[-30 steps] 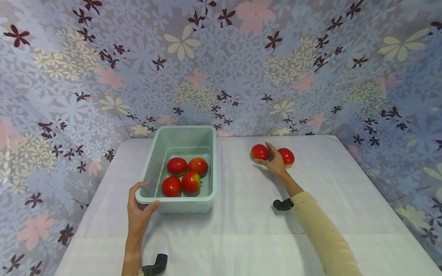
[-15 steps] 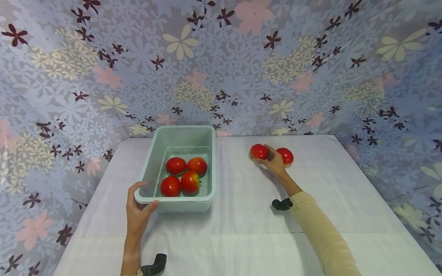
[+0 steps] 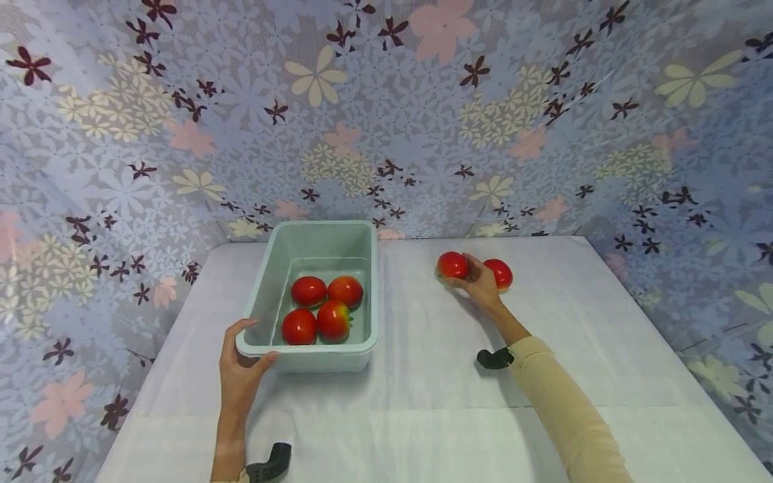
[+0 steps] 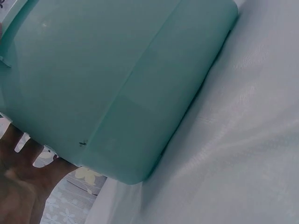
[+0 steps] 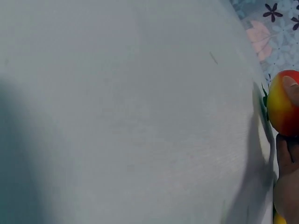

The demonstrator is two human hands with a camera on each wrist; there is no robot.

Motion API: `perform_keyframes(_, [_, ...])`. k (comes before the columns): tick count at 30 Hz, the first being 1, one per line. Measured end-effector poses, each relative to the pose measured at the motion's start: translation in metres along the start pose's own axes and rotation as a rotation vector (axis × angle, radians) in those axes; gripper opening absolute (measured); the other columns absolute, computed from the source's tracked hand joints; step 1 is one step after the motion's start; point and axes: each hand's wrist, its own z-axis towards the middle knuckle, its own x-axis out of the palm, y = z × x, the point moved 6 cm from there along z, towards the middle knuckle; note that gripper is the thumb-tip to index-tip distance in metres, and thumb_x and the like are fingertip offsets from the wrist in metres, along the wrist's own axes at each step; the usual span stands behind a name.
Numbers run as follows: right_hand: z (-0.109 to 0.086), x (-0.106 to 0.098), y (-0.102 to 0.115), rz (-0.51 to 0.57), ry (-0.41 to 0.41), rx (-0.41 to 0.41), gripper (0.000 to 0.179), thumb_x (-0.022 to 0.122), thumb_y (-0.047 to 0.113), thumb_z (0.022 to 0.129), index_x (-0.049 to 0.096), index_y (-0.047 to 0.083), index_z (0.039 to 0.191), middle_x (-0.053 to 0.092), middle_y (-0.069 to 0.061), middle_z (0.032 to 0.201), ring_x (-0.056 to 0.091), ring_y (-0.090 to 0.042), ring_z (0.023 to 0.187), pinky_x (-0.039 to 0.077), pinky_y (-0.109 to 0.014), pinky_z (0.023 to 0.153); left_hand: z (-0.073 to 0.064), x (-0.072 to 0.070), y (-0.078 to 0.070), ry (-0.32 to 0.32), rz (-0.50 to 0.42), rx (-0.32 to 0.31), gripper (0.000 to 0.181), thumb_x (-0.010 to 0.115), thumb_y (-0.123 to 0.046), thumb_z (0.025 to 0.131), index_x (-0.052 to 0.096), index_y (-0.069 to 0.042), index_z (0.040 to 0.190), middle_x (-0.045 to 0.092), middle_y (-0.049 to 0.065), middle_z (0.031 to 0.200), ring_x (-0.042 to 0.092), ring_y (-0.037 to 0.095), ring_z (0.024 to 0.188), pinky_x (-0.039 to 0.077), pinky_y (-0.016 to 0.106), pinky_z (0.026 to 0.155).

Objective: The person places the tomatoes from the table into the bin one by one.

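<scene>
My left hand (image 3: 239,376) grips the near left corner of a pale green plastic tub (image 3: 323,349), thumb on the front rim and fingers over the side. Inside the tub lie several red tomatoes (image 3: 299,327), one with a yellow patch. On the right of the table, my right hand (image 3: 483,285) holds a tomato (image 3: 451,265) between thumb and fingers. The right wrist view shows that tomato (image 5: 279,105) with a yellow-orange underside and green leaves. Just right of the hand sits another tomato (image 3: 500,274), partly hidden by it. The left wrist view shows the tub's outer wall (image 4: 112,84).
A white cloth (image 3: 423,402) covers the table. Floral fabric (image 3: 386,121) hangs behind the table and along both sides. Each wrist carries a black camera mount, such as the right one (image 3: 495,359).
Almost nothing differs. Both hands keep their holds on the tub and the tomato; the head view shifts very slightly.
</scene>
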Motion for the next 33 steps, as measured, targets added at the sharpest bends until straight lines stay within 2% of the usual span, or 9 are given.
perform_keyframes(6, [-0.002, -0.001, 0.014, 0.014, 0.015, -0.023, 0.076, 0.071, -0.002, 0.084, 0.032, -0.003, 0.149, 0.034, -0.023, 0.153, 0.032, -0.035, 0.144, 0.031, -0.044, 0.115, -0.007, 0.004, -0.003, -0.022, -0.023, 0.035, 0.065, 0.072, 0.017, 0.069, 0.050, 0.004, 0.129, 0.051, -0.003, 0.128, 0.049, 0.014, 0.117, 0.047, 0.011, 0.090])
perform_keyframes(10, [-0.010, 0.001, 0.037, 0.042, 0.041, -0.025, 0.074, 0.070, -0.004, 0.084, 0.031, -0.006, 0.148, 0.033, -0.026, 0.152, 0.032, -0.038, 0.143, 0.031, -0.045, 0.113, -0.012, 0.007, -0.005, -0.018, -0.033, 0.068, 0.067, 0.073, 0.018, 0.067, 0.053, 0.000, 0.128, 0.053, 0.004, 0.129, 0.053, 0.014, 0.114, 0.050, 0.012, 0.085])
perform_keyframes(13, [-0.013, 0.004, 0.051, 0.047, 0.053, -0.035, 0.073, 0.069, -0.002, 0.085, 0.032, -0.006, 0.148, 0.034, -0.026, 0.152, 0.033, -0.037, 0.142, 0.032, -0.043, 0.112, -0.014, 0.009, -0.005, -0.012, -0.032, 0.098, 0.068, 0.074, 0.016, 0.066, 0.052, 0.001, 0.128, 0.053, 0.005, 0.130, 0.054, 0.015, 0.110, 0.051, 0.012, 0.082])
perform_keyframes(19, [-0.016, 0.010, 0.073, 0.069, 0.078, -0.072, 0.071, 0.070, 0.003, 0.087, 0.035, -0.003, 0.148, 0.039, -0.022, 0.151, 0.039, -0.034, 0.140, 0.036, -0.040, 0.111, -0.014, 0.011, -0.004, -0.002, -0.007, 0.126, 0.069, 0.075, 0.013, 0.066, 0.050, 0.004, 0.129, 0.054, -0.003, 0.130, 0.055, 0.013, 0.110, 0.051, 0.012, 0.081])
perform_keyframes(26, [-0.028, 0.025, 0.118, 0.030, 0.143, -0.142, 0.064, 0.065, 0.009, 0.092, 0.036, -0.001, 0.148, 0.044, -0.021, 0.148, 0.044, -0.035, 0.136, 0.040, -0.041, 0.109, -0.011, 0.013, -0.004, 0.013, 0.011, 0.125, 0.068, 0.075, 0.014, 0.068, 0.048, 0.006, 0.130, 0.052, -0.006, 0.133, 0.054, 0.012, 0.114, 0.050, 0.011, 0.084])
perform_keyframes(29, [-0.029, 0.033, 0.131, 0.047, 0.171, -0.178, 0.063, 0.065, 0.007, 0.092, 0.036, -0.001, 0.148, 0.044, -0.021, 0.148, 0.045, -0.037, 0.135, 0.043, -0.036, 0.106, -0.012, 0.013, -0.005, 0.018, 0.007, 0.115, 0.067, 0.073, 0.015, 0.068, 0.048, 0.005, 0.129, 0.052, -0.003, 0.134, 0.054, 0.011, 0.115, 0.050, 0.012, 0.085])
perform_keyframes(33, [-0.025, 0.043, 0.134, 0.098, 0.198, -0.221, 0.062, 0.065, 0.004, 0.091, 0.039, 0.003, 0.148, 0.046, -0.020, 0.147, 0.048, -0.037, 0.132, 0.049, -0.024, 0.099, -0.013, 0.012, -0.003, 0.016, 0.015, 0.112, 0.068, 0.074, 0.014, 0.068, 0.048, 0.005, 0.130, 0.052, 0.001, 0.134, 0.053, 0.010, 0.116, 0.050, 0.011, 0.085])
